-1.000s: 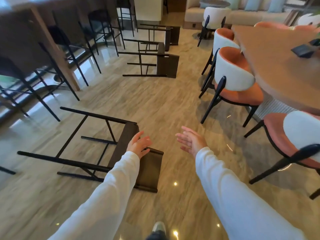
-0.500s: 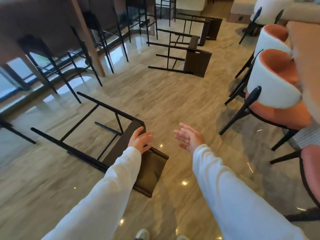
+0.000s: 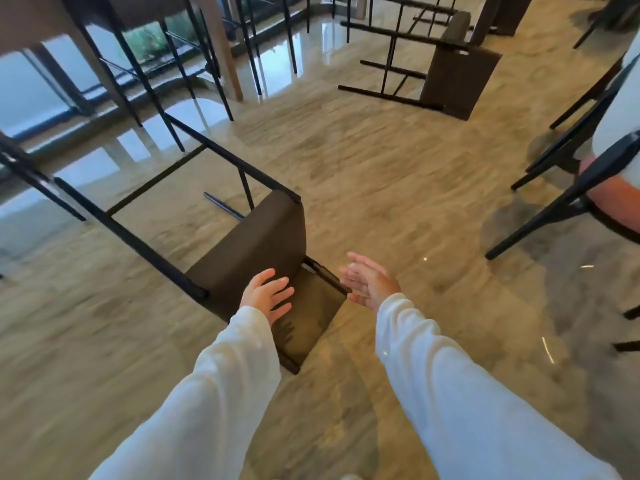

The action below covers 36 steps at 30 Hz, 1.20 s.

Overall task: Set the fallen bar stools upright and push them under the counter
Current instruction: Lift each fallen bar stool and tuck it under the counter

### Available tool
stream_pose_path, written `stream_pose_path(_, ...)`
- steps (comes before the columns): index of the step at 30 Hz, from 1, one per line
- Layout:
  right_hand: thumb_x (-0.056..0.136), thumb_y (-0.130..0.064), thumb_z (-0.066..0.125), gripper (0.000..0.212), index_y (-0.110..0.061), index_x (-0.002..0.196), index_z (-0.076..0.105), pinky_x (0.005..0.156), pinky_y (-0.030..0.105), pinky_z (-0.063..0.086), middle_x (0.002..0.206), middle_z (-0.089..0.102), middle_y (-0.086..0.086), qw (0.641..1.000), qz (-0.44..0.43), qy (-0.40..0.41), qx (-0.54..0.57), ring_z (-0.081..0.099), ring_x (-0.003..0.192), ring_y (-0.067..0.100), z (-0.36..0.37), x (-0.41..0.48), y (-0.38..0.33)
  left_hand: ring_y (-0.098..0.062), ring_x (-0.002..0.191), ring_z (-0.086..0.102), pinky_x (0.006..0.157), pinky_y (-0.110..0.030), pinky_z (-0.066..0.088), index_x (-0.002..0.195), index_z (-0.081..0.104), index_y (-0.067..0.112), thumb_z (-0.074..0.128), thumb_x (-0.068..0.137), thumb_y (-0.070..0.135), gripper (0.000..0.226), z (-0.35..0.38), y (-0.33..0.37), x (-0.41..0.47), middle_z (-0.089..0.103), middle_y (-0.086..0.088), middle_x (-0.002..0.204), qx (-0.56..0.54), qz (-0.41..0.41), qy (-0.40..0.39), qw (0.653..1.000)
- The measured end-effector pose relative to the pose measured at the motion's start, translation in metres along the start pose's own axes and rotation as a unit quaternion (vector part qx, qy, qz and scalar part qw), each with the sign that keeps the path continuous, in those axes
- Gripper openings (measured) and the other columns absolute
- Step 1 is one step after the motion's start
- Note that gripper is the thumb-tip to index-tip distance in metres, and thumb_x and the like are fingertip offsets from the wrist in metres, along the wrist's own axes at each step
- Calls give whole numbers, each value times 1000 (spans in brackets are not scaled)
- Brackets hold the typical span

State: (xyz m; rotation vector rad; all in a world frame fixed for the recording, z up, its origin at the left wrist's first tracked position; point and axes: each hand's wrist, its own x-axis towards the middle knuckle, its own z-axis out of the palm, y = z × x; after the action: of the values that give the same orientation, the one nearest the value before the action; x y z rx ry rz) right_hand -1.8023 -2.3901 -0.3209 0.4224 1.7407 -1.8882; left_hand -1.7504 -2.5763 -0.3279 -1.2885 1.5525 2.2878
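Observation:
A fallen bar stool [image 3: 256, 244] with a dark brown seat and black metal legs lies on its side on the polished floor, legs pointing left toward the counter [image 3: 31, 19]. My left hand [image 3: 266, 294] is open, fingers spread, over the seat where it meets the backrest; I cannot tell if it touches. My right hand [image 3: 369, 280] is open, palm turned left, just right of the backrest's top corner and apart from it. A second fallen stool [image 3: 453, 74] lies farther off at upper right, and another lies behind it at the top edge.
Upright black stools [image 3: 207, 46] stand under the counter at upper left, beside a wooden post [image 3: 225, 53]. Dining chairs [image 3: 609, 161] with black legs and orange seats crowd the right edge. Bare glossy floor [image 3: 398, 188] lies between the fallen stools.
The view has closed in and tipped down on the nearest stool. Both hands have reached lower, and the left now hovers over the seat and backrest. The stool itself has not moved.

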Motion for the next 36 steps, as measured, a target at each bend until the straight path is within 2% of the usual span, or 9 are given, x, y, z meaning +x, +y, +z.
stream_pose_path(5,92,-18,52,32,-25,122,58,85,33,50,112,67,2,1000,9,-10,-11,63,104,16,1,75,93,-24,99,63,78,-36,52,126,50,15,56,90,3,39,-24,-84,92,65,-6,100,-4,-4,24,1000)
stream_pose_path(10,92,-15,53,30,-22,119,60,75,30,51,113,67,6,1000,27,-11,-2,63,104,19,2,152,194,-26,109,59,93,-43,46,132,45,11,54,91,4,43,-47,-174,186,61,-9,115,-15,-6,37,999)
stream_pose_path(18,95,-16,51,33,-14,128,54,91,39,47,122,62,12,998,57,-14,9,58,114,26,10,261,315,-27,119,54,96,-40,42,128,48,10,51,92,7,36,-72,-287,316,59,-12,125,-26,15,60,998)
stream_pose_path(22,95,-21,51,30,-11,123,55,94,40,47,126,59,13,996,88,-22,5,56,117,27,17,295,361,-22,115,55,91,-36,42,120,53,13,57,88,8,32,-84,-330,350,61,-8,116,-30,9,95,995)
stream_pose_path(25,95,-23,51,32,-10,125,53,97,41,46,129,56,13,995,101,-25,4,53,118,28,21,313,393,-21,102,55,83,-33,45,108,57,14,61,85,6,25,-96,-353,367,60,-8,109,-36,16,134,990)
stream_pose_path(29,93,-26,53,32,-13,123,51,91,39,46,132,53,11,993,116,-17,13,52,114,26,23,326,423,-21,104,51,103,-39,41,114,57,10,64,81,4,34,-107,-371,380,56,-10,118,-25,31,188,981)
stream_pose_path(31,93,-26,53,32,-13,122,51,94,40,45,134,51,11,992,123,-5,18,50,115,25,22,331,432,-22,102,48,103,-39,41,117,53,11,65,81,6,38,-109,-378,385,53,-10,120,-22,19,199,979)
stream_pose_path(34,93,-24,52,44,-9,134,46,98,43,44,139,46,17,992,121,24,12,46,127,34,19,342,440,-26,111,49,104,-42,40,125,46,11,67,79,7,51,-110,-387,392,50,-11,125,-23,2,201,979)
stream_pose_path(36,93,-23,50,41,-6,131,49,98,45,44,138,48,20,992,117,45,7,46,126,38,18,348,443,-30,115,49,104,-44,41,128,42,11,68,78,6,57,-110,-391,396,49,-13,127,-32,-8,215,976)
